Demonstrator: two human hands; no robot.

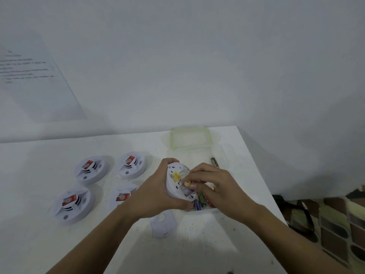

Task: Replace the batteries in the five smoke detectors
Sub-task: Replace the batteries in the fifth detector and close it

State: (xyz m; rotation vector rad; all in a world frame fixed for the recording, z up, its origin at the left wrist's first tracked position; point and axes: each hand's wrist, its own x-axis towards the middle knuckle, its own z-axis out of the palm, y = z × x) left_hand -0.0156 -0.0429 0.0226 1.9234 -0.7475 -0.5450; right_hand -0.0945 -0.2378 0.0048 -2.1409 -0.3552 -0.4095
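The battery (pixel 187 183) is pinched by its body in the right hand's (pixel 213 186) fingertips, gold end cap toward the camera, at the open back of the held detector (pixel 171 187). The left hand (pixel 156 190) wraps that detector by its rim and tilts it up off the table (pixel 237 175). Whether the cell is seated in the bay or only at its mouth cannot be told; the fingers cover the contact. Main risk: polarity. The bay markings are too small to read here, so a reversed cell would go unnoticed unless checked. Second risk: the pinch is a light fingertip one on a smooth cylinder, so a spring contact pushing back could flick it out. Directly under the grip lies the clear tub (pixel 217 209) of mixed cells (pixel 200 201), and a dropped one would be lost among them, old and new confused. One brown cell (pixel 214 162) lies beyond the grip, toward the green-rimmed lid (pixel 190 138). The back cover (pixel 163 224) sits just nearer than the left hand, within elbow sweep. The four other detectors (pixel 91 170) rest face up outboard of the left hand, showing no sign of which are done, so there is a risk of miscounting.
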